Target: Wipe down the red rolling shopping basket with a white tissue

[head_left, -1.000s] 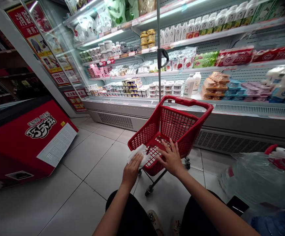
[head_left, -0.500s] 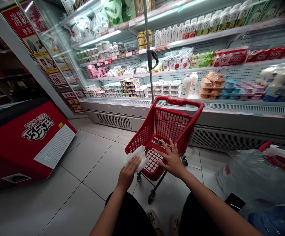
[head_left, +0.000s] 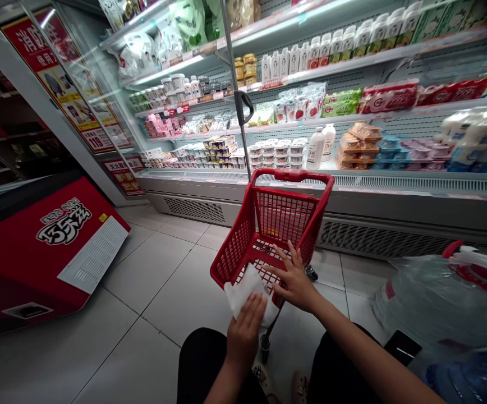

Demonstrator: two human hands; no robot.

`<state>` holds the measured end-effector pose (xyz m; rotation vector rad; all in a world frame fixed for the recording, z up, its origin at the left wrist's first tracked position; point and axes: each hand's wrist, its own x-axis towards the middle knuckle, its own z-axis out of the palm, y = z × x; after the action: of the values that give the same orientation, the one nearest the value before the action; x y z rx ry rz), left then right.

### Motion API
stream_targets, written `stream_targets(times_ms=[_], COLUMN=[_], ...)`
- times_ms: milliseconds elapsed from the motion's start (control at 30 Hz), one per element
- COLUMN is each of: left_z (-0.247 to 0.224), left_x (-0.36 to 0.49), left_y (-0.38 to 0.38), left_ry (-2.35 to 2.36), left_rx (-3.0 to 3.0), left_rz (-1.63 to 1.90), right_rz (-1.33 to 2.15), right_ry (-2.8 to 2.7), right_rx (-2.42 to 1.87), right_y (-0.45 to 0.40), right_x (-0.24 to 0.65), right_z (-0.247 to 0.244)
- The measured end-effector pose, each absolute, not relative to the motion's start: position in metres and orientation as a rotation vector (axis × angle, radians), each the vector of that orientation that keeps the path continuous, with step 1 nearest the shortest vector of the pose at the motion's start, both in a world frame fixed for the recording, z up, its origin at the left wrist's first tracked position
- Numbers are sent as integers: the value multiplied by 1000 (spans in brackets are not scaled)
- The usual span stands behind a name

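Note:
A small red plastic shopping cart (head_left: 234, 244) with lattice walls stands in front of my knees. My left hand (head_left: 247, 322) presses a crumpled white cloth (head_left: 243, 292), perhaps a paper wipe, against the cart's near edge. The cloth covers part of the rim there, and my fingers lie over it. My right hand (head_left: 296, 280) is open, its fingers spread over the near right part of the basket; whether the fingertips touch it I cannot tell. Some small dark bits lie on the basket floor.
Behind the cart runs an open refrigerated shelf (head_left: 197, 179) with yogurt cups, bottles and packs. A red freezer chest (head_left: 79, 247) stands at the left. At the right are large clear water bottles (head_left: 420, 297) and a dark phone-like slab (head_left: 402, 347) near my knee.
My left hand has moved right along the cart's near edge with the white cloth, which is now spread wider. The cart has shifted slightly left. My right hand stays nearly in place.

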<state>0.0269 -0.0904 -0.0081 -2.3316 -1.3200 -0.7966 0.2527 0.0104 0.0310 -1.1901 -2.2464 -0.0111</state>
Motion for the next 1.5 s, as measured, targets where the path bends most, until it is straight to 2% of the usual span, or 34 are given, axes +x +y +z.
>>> stream_targets(times_ms=[133, 267, 467, 600, 733, 967, 1200, 1333, 1500], left_z=[-3, 12, 19, 4, -5, 18, 5, -2, 17], left_x=[35, -9, -68, -46, -17, -31, -8, 10, -13], left_y=[-84, -59, -40, -47, -53, -38, -43, -49, -26], left_ry=[-1158, -983, -1265, -1403, -1352, -1047, -1216, -1170, -956], left_rx=[-2377, -2425, -2198, -2115, -2198, -2442, -2361, -2384, -2513], left_rz=[-707, -600, -638, -735, -757, -639, -875, -793, -632], right_rz=[1, 42, -15, -83, -114, -173, -230, -235, -233], right_ry=[-2300, -2367, -2319, -2143, -2171, -2249, -2142, -2179, -2211], right_rx=[-1134, -1082, -1184, -1314, -1289, -1324, -1443, -1391, -1390], right_y=[24, 41, 47, 22, -7, -1, 8, -2, -1], right_x=[259, 268, 263, 230, 209, 254, 245, 222, 233], right_z=[31, 31, 26, 22, 21, 20, 16, 12, 9])
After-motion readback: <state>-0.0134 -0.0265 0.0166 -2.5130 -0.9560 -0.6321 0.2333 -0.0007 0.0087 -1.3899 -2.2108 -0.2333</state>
